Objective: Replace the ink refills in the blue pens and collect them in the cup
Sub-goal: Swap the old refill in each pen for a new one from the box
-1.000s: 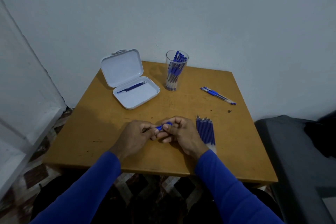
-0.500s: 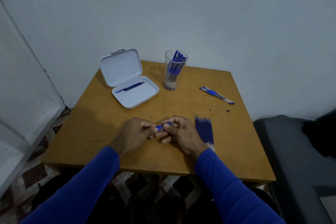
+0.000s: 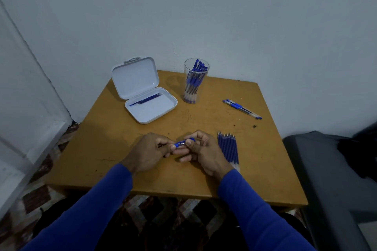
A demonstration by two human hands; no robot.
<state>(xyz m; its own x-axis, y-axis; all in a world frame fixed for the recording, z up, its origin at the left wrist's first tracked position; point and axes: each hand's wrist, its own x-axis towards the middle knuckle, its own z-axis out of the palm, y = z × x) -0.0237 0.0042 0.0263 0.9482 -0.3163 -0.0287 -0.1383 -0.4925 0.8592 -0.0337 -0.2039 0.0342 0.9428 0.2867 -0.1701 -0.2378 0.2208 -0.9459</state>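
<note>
Over table (image 3: 102,149): both hands' grip on pen (image 3: 184,142).

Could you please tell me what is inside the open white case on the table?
The white case holds a few thin blue refills lying diagonally. Their exact number is too small to tell.

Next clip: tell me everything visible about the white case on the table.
The white case looks like hard plastic with rounded corners. It lies open at the table's far left: the lid stands tilted back, with a small loop at its top edge. The shallow base holds dark blue refill-like sticks. Neither hand touches it.
</note>
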